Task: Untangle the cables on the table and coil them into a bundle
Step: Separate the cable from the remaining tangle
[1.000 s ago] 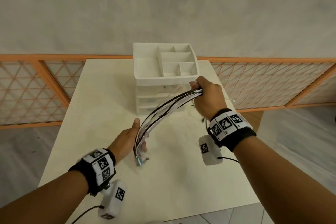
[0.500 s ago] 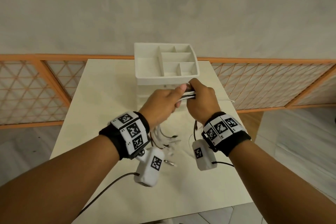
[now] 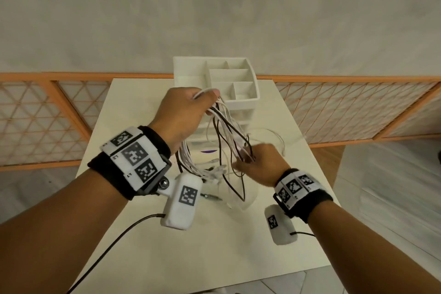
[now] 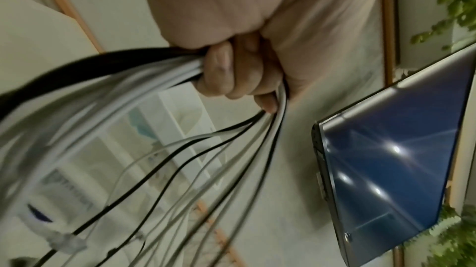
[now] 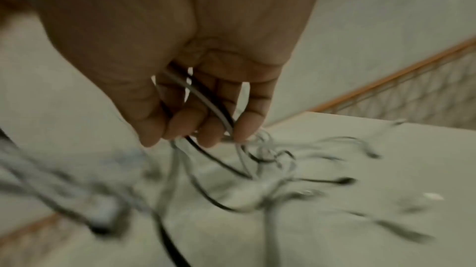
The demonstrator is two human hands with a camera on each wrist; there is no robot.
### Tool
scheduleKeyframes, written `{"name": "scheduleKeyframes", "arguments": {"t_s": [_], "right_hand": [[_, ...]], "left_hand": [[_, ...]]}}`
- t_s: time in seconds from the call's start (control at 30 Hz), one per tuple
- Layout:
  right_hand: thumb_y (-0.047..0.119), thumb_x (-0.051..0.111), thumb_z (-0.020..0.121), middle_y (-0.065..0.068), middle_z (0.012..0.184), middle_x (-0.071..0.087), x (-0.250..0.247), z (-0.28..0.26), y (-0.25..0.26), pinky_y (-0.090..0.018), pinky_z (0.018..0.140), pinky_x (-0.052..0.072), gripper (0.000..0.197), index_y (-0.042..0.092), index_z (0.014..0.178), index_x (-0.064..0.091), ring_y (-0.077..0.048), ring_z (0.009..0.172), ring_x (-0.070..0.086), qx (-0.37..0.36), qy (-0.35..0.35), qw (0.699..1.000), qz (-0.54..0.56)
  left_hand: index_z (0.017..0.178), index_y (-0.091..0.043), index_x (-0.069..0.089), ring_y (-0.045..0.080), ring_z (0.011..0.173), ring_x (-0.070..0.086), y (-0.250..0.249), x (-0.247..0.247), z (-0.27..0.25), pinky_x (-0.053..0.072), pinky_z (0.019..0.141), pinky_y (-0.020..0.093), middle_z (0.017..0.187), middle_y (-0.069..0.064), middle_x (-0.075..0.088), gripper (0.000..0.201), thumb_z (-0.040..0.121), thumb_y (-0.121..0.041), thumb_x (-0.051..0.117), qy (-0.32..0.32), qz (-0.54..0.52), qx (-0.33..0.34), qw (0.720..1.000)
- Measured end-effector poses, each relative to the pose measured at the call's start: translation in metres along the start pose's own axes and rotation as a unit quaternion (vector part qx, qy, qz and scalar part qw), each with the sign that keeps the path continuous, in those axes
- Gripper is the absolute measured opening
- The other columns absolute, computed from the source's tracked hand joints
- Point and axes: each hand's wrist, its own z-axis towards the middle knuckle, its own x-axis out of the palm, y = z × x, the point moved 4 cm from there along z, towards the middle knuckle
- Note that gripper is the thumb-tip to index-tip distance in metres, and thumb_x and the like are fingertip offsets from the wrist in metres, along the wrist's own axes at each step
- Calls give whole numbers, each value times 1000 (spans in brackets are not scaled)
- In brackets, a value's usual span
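A person's left hand (image 3: 183,114) is raised above a cream table (image 3: 148,258), its fingers (image 4: 221,71) clenched around a bunch of black and white cables (image 3: 226,126) at the top of a fold. From that fist the strands fall in two groups: one thick hank drops behind the left wrist toward the tabletop, the other fans down and to the right into the right hand (image 3: 257,164). The right hand sits lower, just above the table, with its fingers (image 5: 247,120) curled loosely around a few of the strands, a white one and a black one running between them; the wrist view is blurred, so how many it holds cannot be told. Below both hands, loose cable ends and plugs lie scattered on the table, some loops hanging clear of the surface and others resting on it. A white drawer organiser (image 3: 238,102) with an open compartmented tray on top stands at the far side of the table, directly behind the hanging cables. An orange lattice railing (image 3: 358,107) runs behind the table. The left wrist view also catches a dark glossy screen (image 4: 386,179) mounted on the wall and green foliage (image 4: 458,2) beside it
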Motion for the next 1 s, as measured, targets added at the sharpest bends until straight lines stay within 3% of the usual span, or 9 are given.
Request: {"name": "scheduleKeyframes", "arguments": {"t_s": [0.17, 0.27, 0.37, 0.47, 0.6, 0.77, 0.87, 0.93, 1.0], "right_hand": [[66, 45, 88, 1, 85, 72, 8, 4, -38, -38, 78, 56, 38, 36, 70, 62, -26, 85, 67, 94, 20, 995, -37], [58, 42, 97, 2, 105, 73, -28, 14, -23, -33, 72, 57, 29, 52, 113, 65, -20, 77, 67, 71, -43, 996, 42], [50, 45, 99, 7, 129, 67, -56, 17, -8, -36, 98, 52, 35, 51, 133, 55, -15, 105, 66, 33, -123, 976, 176], [43, 47, 100, 6, 125, 67, -48, 14, -10, -37, 96, 48, 31, 48, 129, 56, -17, 96, 58, 30, -126, 980, 153], [56, 47, 98, -4, 108, 70, 13, -3, -53, -40, 94, 48, 40, 27, 101, 75, -30, 108, 63, 135, 33, 989, -47], [60, 46, 95, 15, 160, 26, 45, -8, -48, -56, 112, 21, 45, 36, 71, 75, -20, 148, 20, 113, 125, 983, -69], [66, 42, 93, 7, 152, 44, 11, 0, -22, -49, 111, 32, 40, 44, 86, 74, -18, 134, 45, 72, 23, 995, 66], [51, 45, 100, 5, 130, 64, -31, 3, 3, -30, 89, 49, 32, 34, 99, 72, -8, 100, 63, 23, -100, 982, 158], [44, 50, 100, 7, 95, 71, -71, -1, 22, -26, 68, 51, 27, 27, 94, 70, -10, 76, 65, -12, -206, 960, 192]], "left_hand": [[59, -16, 43, 13, 46, 22, 7, -13, -3, 20, 51, 29, 56, -1, 27, 46, 94, -39, 63, -13, 4, 8, 1000], [63, -14, 38, 17, 49, 22, 14, -19, 3, 20, 53, 30, 62, 7, 26, 48, 95, -41, 61, -13, 50, -10, 999], [59, -15, 34, 18, 48, 25, 28, -20, 2, 20, 52, 31, 49, -3, 28, 51, 94, -40, 62, -7, 124, -58, 991], [58, -17, 35, 17, 46, 24, 40, -19, -3, 19, 48, 28, 47, -7, 27, 50, 95, -37, 63, -10, 102, -84, 991], [70, -15, 46, 12, 41, 17, 29, -23, 3, 15, 41, 19, 46, -8, 25, 35, 95, -30, 65, -21, -118, -81, 990], [82, -2, 56, 14, 44, 17, 17, -6, 4, 17, 44, 21, 50, -4, 24, 33, 96, -31, 63, -13, -130, -23, 991], [65, -2, 46, 18, 51, 23, 23, -1, 8, 23, 52, 28, 56, 3, 26, 50, 95, -39, 61, 0, -18, 6, 1000], [58, -11, 35, 20, 52, 28, 30, -1, 8, 27, 57, 30, 55, 3, 29, 54, 96, -41, 59, -3, 73, 3, 997], [54, -16, 32, 20, 49, 29, 39, 1, 7, 28, 58, 30, 49, -3, 30, 56, 97, -42, 58, -9, 107, -18, 994]]}}
